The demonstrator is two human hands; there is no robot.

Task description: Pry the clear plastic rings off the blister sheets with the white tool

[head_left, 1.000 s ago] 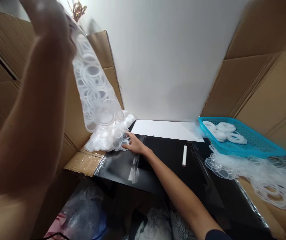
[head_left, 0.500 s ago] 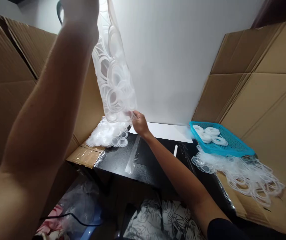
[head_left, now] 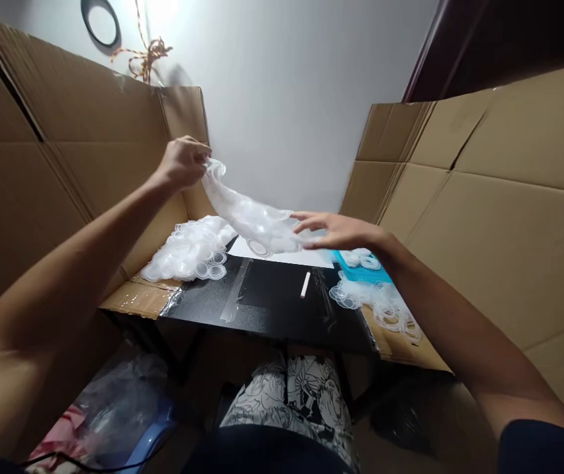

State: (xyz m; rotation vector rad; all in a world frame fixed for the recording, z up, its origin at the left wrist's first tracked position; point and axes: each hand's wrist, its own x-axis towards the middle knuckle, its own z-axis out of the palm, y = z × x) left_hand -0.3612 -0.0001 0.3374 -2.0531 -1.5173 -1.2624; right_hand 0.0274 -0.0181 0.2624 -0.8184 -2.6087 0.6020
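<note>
A sheet of translucent white plastic rings (head_left: pixel 252 217) hangs in a sagging curve above the table, slightly blurred. My left hand (head_left: pixel 183 163) is closed on its upper end, raised at the left. At the lower right end is my right hand (head_left: pixel 341 230), its fingers stretched apart and the fingertips at the sheet's edge; no firm grip shows. Below and left, a heap of similar ring sheets (head_left: pixel 183 253) lies on the table's left corner. A white sheet of paper (head_left: pixel 301 255) lies behind, partly covered by the hanging sheet.
On the black table (head_left: pixel 272 289) lies a small white stick (head_left: pixel 305 284). At right stand a blue basket (head_left: pixel 360 271) with white rings and a tangle of ring sheet scraps (head_left: pixel 390 309), partly behind my right arm. Cardboard walls (head_left: pixel 518 145) flank both sides. Plastic bags (head_left: pixel 124 395) lie below left.
My left hand has come down from high up at the left, so the sheet went from hanging upright to sagging sideways. My right hand has moved right and its fingers have spread.
</note>
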